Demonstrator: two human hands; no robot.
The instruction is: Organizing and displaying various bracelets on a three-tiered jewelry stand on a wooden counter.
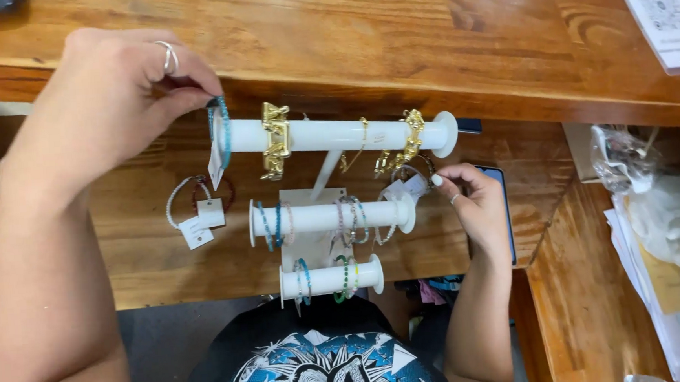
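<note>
left hand point(106, 103) pinching blue bracelet point(225, 131), possibly tagged

A wooden counter point(124, 267) carries a white bracelet stand point(325, 208), loose tagged bracelets point(195, 204), perhaps a phone point(504, 204).

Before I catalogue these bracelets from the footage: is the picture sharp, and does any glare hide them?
Head view: sharp on the white bracelet stand; the left hand at the blue bracelet looms large and stretched; glare streaks the wooden counter, not the bracelets; the right hand is clear; the plastic bags wash out pale.
</note>
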